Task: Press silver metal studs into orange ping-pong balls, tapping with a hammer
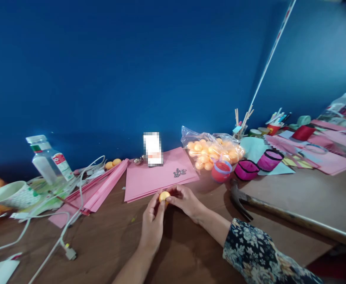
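Note:
An orange ping-pong ball [164,196] is pinched between the fingers of both hands, just above the brown table [107,244]. My left hand [153,223] grips it from the near left side. From the right, my right hand [187,202] closes its thumb and fingers on the same ball. Directly beyond the hands lies a stack of pink paper [158,179], with a small cluster of dark metal nuts or rings [179,172] on it. A clear bag of orange ping-pong balls [205,152] rests behind, to the right.
On the right are a hammer [279,213], a red cup [221,172] and magenta fabric cuffs [246,169]. A clear bottle [48,159], a paper cup [14,195] and white cables [79,197] occupy the left. The blue wall [116,71] borders the table.

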`<state>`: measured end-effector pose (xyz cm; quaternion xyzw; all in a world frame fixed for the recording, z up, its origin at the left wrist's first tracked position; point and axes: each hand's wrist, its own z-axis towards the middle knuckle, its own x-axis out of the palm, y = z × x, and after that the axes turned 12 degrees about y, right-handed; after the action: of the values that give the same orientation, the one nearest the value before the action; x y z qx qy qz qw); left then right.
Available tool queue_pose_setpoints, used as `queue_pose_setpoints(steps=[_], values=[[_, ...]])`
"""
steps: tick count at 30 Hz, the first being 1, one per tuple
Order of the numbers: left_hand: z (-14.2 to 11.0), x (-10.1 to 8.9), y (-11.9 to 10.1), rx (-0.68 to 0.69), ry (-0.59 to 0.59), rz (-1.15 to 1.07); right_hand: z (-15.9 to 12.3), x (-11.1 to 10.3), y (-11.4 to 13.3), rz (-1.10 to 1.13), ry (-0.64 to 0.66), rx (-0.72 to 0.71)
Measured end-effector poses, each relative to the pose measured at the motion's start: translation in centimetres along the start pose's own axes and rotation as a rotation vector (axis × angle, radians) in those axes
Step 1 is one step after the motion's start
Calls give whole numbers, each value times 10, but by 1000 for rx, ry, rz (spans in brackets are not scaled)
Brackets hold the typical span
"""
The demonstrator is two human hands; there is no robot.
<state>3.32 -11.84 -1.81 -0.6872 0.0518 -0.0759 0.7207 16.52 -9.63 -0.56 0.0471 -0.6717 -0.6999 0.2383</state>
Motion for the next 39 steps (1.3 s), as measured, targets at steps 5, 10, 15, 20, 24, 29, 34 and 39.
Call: queue_pose_setpoints(steps=[5,10,15,20,24,29,34,39], values=[[0,1,1,-21,27,-138,-1,-3,-2,47,46,18],[1,1,-7,-38,27,-76,-1,0,-8,-196,-15,-56],[2,3,-10,-64,24,-130,3,-9,3,-395,27,-62],[1,5,-6,-79,-22,-90,15,-56,25,-1110,-347,13],[1,6,-4,-36,-35,-26,25,-81,27,-1297,-421,121],[1,7,-4,-24,-34,-8,34,-78,23,-1410,-408,205],[1,6,-4,-28,-26,1,37,-76,21,-1447,-408,230],[1,5,-3,-14,-21,21,35,-79,19,-1476,-415,225]])
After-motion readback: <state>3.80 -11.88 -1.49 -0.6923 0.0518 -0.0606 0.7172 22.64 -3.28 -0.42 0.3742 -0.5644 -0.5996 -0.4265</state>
